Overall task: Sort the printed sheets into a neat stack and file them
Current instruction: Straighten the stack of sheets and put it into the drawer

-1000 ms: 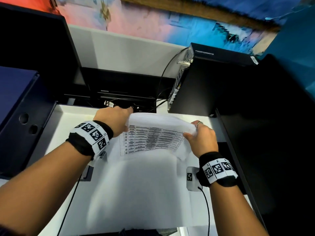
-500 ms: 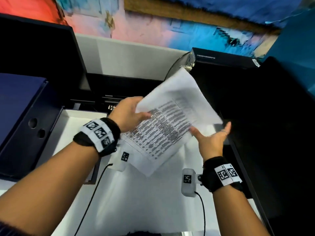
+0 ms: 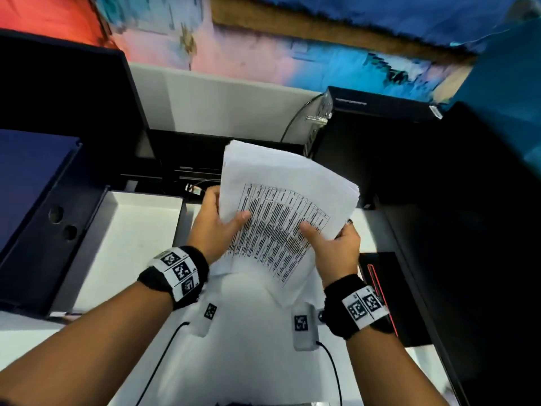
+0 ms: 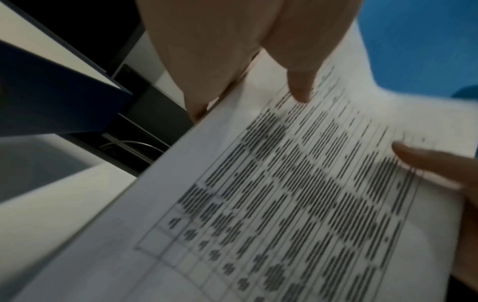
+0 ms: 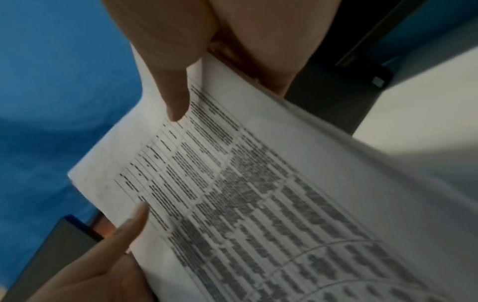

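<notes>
Above the white table (image 3: 137,230), the printed sheets (image 3: 281,206) are pinched between left hand (image 3: 213,227) and right hand (image 3: 333,247), and are best squared by tapping the lower edge down while both grips are loosened.

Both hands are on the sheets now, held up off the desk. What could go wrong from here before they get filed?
The printed sheets look fanned at the top right edge, so inner pages may slip out. The left hand and right hand pinch only the lower part; the unsupported top could flop or crease. Loose paper lies underneath on the desk and might get mixed in.
</notes>
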The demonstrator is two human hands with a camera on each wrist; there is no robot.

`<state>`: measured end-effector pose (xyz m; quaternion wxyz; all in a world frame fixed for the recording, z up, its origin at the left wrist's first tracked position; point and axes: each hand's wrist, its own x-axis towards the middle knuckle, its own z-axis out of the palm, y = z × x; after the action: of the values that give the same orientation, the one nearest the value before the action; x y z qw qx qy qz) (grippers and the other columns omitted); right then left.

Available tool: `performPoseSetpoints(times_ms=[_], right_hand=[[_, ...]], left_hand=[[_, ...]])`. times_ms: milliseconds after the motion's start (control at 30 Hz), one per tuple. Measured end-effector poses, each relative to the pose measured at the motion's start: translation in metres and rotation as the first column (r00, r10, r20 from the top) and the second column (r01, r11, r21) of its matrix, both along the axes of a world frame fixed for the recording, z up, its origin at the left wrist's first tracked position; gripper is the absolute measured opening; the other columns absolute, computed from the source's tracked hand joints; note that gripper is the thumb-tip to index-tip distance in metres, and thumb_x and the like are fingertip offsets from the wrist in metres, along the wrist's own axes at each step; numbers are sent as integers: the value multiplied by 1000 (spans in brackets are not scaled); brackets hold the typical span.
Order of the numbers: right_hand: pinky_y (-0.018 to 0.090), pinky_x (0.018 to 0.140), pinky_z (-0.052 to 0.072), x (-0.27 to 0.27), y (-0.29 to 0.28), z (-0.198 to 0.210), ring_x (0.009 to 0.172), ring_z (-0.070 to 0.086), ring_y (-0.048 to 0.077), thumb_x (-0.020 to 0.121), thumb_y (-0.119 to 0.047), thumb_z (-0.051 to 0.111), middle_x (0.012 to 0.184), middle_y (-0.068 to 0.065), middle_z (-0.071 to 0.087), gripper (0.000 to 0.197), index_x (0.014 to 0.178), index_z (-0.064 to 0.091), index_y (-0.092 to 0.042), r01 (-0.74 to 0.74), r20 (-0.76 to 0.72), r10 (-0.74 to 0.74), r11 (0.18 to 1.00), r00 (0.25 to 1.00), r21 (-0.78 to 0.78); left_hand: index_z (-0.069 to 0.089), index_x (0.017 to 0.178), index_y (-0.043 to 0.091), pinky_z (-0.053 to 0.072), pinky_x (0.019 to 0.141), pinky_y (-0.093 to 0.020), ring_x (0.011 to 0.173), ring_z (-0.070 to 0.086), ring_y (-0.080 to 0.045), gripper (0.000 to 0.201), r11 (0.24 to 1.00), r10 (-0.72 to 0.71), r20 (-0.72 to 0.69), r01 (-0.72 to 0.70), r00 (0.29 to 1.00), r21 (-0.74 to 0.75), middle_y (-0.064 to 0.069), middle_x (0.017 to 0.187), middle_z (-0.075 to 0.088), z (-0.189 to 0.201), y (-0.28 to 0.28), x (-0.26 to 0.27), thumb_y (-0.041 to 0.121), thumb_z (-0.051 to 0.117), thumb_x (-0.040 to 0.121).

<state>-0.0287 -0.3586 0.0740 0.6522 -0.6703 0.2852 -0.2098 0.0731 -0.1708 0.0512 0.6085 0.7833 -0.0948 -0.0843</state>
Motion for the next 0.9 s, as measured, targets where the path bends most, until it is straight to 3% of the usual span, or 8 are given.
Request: performPoseSetpoints(times_ms=[167,300,433,500,600,700,800,900], right_hand=[[34,82,60,4,3,13,89,74,15,79,-6,79,89,-4,77,24,94,70,-21,56,136,-54,998,989,-14],[37,82,60,0,6,16,94,73,18,78,-8,81,99,4,75,32,106,68,-16,54,162,-43,996,986,-67],[22,68,55,5,8,39,79,68,7,81,-12,77,93,2,68,30,105,60,-8,132,291,-109,989,950,-61],[16,64,50,11,8,49,69,62,-2,91,-8,66,80,-8,65,4,95,64,-8,182,312,-152,981,938,-69],[11,57,45,17,3,55,59,57,-6,96,-3,50,65,-17,63,19,94,69,-4,262,308,-236,964,922,-47],[16,66,50,17,2,53,72,63,0,100,-6,46,80,-10,68,20,106,65,-5,256,330,-235,966,914,-21],[12,72,48,11,5,48,76,59,-9,99,-11,53,88,-11,60,19,117,58,-7,278,333,-238,958,912,-76],[15,70,50,13,4,49,72,60,-5,93,-14,63,89,-8,62,20,113,60,-13,262,291,-221,959,931,-110]], left_hand=[[43,117,31,43,75,0,93,59,15,24,984,82,80,-68,993,-164,15,108,61,18,-14,-4,16,52,100],[37,122,27,49,87,-12,96,55,23,29,984,1,114,19,993,-178,21,111,57,14,-10,-10,18,53,99],[35,127,21,50,84,-16,99,61,4,55,944,60,229,19,972,-329,10,113,57,36,-12,-10,53,57,87],[42,125,18,49,90,-26,102,58,-10,41,936,174,326,-54,929,-347,1,112,55,49,-20,-4,41,57,94],[57,111,11,45,88,-22,94,54,4,15,931,286,394,-155,873,-331,7,101,58,62,-30,6,12,50,98],[51,120,11,42,89,-13,98,54,12,27,943,177,355,-55,918,-329,9,108,56,61,-26,15,16,58,94],[46,126,15,49,88,-16,99,59,7,74,946,-14,213,82,977,-314,9,113,57,47,-14,28,23,89,66],[57,109,14,53,80,-16,91,66,3,66,960,-99,160,136,982,-244,8,100,67,42,-11,33,18,90,52]])
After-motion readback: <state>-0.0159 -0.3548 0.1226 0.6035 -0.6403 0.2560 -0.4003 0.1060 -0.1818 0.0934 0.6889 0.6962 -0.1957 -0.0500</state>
